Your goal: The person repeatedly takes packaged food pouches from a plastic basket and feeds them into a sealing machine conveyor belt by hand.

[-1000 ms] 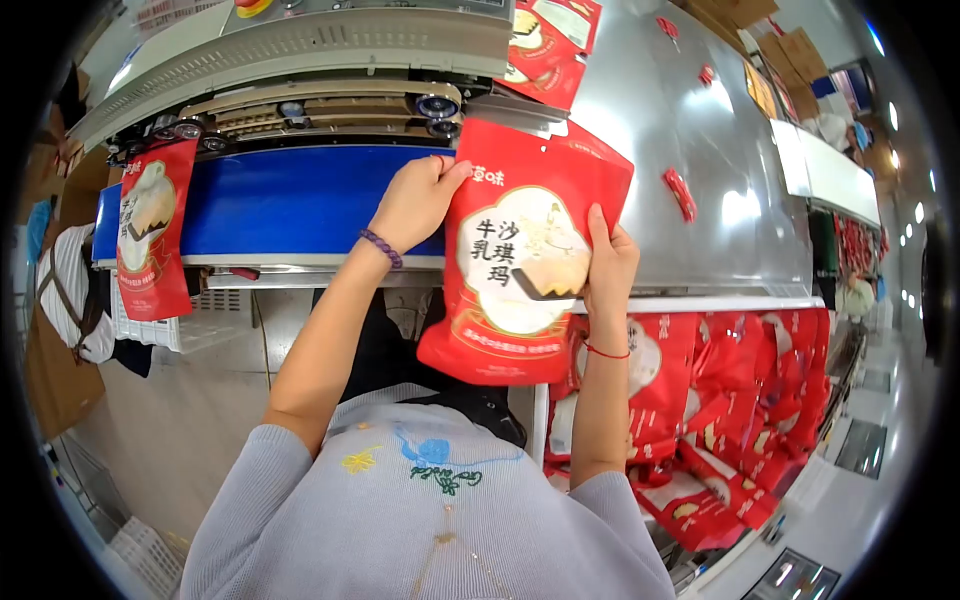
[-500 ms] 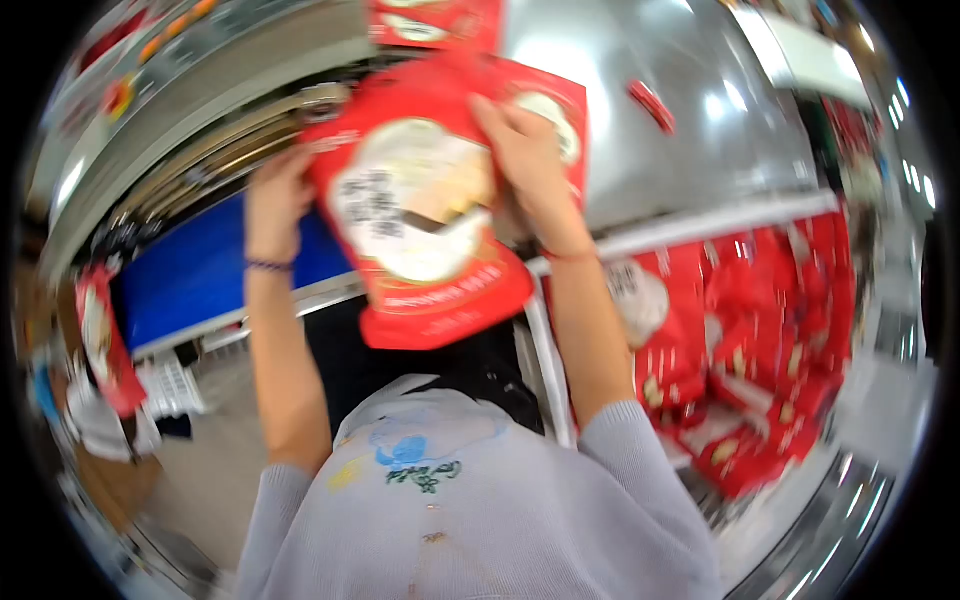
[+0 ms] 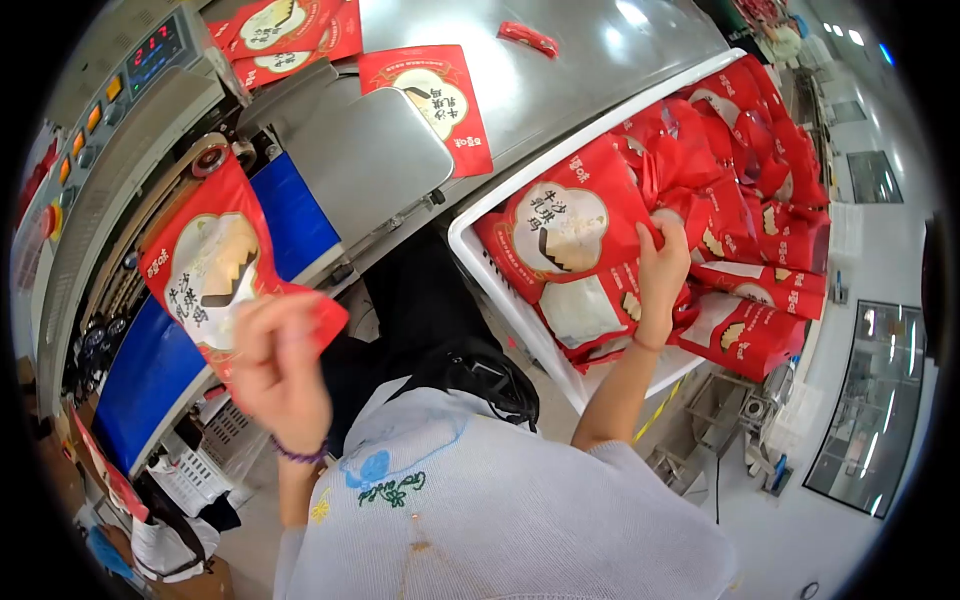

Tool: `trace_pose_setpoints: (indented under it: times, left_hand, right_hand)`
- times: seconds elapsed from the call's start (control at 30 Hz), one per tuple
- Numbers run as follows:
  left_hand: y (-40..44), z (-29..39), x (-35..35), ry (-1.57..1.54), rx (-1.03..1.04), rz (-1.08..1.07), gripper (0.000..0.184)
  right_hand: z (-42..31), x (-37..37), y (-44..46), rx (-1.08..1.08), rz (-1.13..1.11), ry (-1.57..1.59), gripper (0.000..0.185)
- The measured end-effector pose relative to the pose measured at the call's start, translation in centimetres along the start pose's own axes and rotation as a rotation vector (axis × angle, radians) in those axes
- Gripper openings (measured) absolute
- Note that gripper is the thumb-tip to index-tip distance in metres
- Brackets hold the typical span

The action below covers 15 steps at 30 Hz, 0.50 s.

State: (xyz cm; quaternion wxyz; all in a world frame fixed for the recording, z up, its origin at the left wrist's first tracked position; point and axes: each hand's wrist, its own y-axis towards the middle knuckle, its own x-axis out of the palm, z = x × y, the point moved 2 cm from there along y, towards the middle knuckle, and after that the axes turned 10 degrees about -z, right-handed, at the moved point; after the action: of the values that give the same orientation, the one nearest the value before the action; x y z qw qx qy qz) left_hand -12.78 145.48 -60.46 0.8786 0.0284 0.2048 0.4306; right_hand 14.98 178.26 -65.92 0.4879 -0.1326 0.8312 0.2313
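Beside the roller machine point(image 3: 155, 95), I am working with both hands apart, my left hand point(image 3: 285, 370) attending to a red pouch point(image 3: 215, 250) whose upper end is meeting the rollers over the blue belt point(image 3: 290, 210). My left fingers are curling partly closed in front of its lower edge, but they are blurring, so I cannot tell whether they are pinching it or only touching. My right hand point(image 3: 665, 275) is reaching into the white crate point(image 3: 465, 240), its fingers drawing close together and seemingly pinching the side edge of the top pouch point(image 3: 560, 215), which is lying face up on the filled ones. As I am judging it, handling one pouch at the rollers and another at the crate is calling for a light grip on the right and a straight, unwrinkled edge on the left.
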Motion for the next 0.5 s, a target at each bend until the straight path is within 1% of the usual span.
trace_pose_setpoints:
  times: [0.03,0.07,0.13,0.2,0.27,0.3,0.33,0.37,0.4,0.47,0.5]
  left_hand:
    - [0.5,0.7,1.6,0.016,0.017,-0.123,0.020]
    - [1.3,1.0,3.3,0.031,0.034,-0.247,0.029]
    - [3.5,0.7,6.6,-0.127,0.025,-0.404,0.052]
    - [5.7,-0.7,10.0,-0.182,0.185,-0.495,0.068]
    - [7.1,-0.5,12.1,-0.368,0.148,-0.727,0.072]
    - [7.5,-0.8,13.2,-0.649,0.054,-0.927,0.068]
    - [7.8,-0.9,13.4,-0.706,0.004,-1.065,0.056]
    - [7.7,-1.1,13.1,-0.663,-0.079,-1.029,0.046]
    - [7.2,-1.3,12.5,-0.621,-0.166,-0.987,0.036]
    - [6.4,-0.6,11.2,-0.863,-0.152,-0.692,0.029]
    - [6.4,-0.5,10.3,-0.788,-0.179,-0.560,0.032]
  right_hand:
    - [-2.2,-1.1,-0.6,-0.173,0.031,0.104,0.014]
    - [-4.0,-1.9,-1.3,-0.182,0.026,0.110,0.014]
    - [-7.6,-3.5,-2.4,-0.250,-0.211,0.393,0.011]
    - [-10.2,-5.4,-3.2,-0.394,-0.431,0.389,0.014]
    - [-12.1,-7.4,-3.4,-0.445,-0.472,0.415,0.015]
    - [-12.7,-8.3,-3.3,-0.519,-0.520,0.500,0.015]
    - [-13.2,-8.8,-3.2,-0.597,-0.568,0.587,0.015]
    - [-13.2,-9.1,-2.9,-0.598,-0.500,0.594,0.016]
    - [-12.7,-8.7,-2.2,-0.677,-0.402,0.698,0.023]
    - [-11.7,-6.9,-0.5,-0.404,-0.170,1.002,0.032]
    - [-14.3,-5.4,0.6,-0.313,-0.144,1.159,0.033]
